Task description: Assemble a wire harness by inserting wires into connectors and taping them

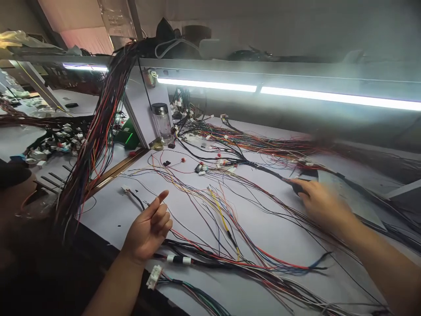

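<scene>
The right hand [320,204] lies on the bench [269,232], its fingers closed on a black wire bundle [263,169] running away from their tips. The left hand [149,228] hovers palm-up, fingers loosely curled and holding nothing, with loose coloured wires [223,219] just beside them.

I see a wiring workshop: coloured wires [230,210] spread over a white workbench [108,210], a thick wire bundle [98,127] hangs at upper left, and strip lights [329,97] run under a shelf [296,66].
</scene>
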A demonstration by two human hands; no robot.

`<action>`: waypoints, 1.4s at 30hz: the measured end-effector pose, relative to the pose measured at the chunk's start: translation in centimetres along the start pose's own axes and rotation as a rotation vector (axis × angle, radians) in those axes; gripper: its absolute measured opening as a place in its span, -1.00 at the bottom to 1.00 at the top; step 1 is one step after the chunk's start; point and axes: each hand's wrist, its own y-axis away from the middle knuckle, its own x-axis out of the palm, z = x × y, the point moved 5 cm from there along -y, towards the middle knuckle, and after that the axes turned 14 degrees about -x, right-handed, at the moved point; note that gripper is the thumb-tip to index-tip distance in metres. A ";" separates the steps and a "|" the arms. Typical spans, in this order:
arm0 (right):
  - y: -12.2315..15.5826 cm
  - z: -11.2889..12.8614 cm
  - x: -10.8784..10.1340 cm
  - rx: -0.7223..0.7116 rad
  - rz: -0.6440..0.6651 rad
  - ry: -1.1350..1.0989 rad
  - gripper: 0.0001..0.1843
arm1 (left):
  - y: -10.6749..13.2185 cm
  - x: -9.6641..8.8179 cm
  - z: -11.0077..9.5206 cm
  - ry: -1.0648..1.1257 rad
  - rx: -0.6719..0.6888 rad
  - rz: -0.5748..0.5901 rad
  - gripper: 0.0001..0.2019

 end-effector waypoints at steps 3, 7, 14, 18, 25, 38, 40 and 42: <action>-0.1 -1.0 0.4 0.060 0.068 0.112 -0.55 | 0.2 0.1 -0.1 -0.001 0.008 -0.011 -0.76; -1.0 4.2 -1.2 -0.039 -0.048 0.060 -0.52 | 0.2 0.0 -0.2 -0.003 0.005 -0.034 -0.75; -3.7 18.7 1.1 -0.399 0.176 -0.367 -0.26 | 0.0 -0.3 -0.1 0.023 -0.024 -0.068 -0.72; -2.3 21.3 2.1 -0.418 0.241 -0.504 -0.32 | 0.3 -0.1 -0.1 0.038 -0.035 -0.106 -0.72; -2.4 18.3 1.0 -0.295 0.073 -0.444 -0.39 | 0.0 0.0 -0.2 0.029 -0.034 -0.138 -0.72; -2.0 19.0 0.3 -0.319 0.063 -0.434 -0.51 | 0.0 0.0 -0.1 0.035 -0.028 -0.145 -0.75; -2.6 16.3 0.0 -0.216 0.006 -0.400 -0.61 | 0.0 0.2 0.0 0.028 -0.018 -0.134 -0.76; -3.3 13.3 -0.2 -0.116 -0.011 -0.351 -0.67 | 0.0 0.5 0.1 0.018 -0.009 -0.122 -0.78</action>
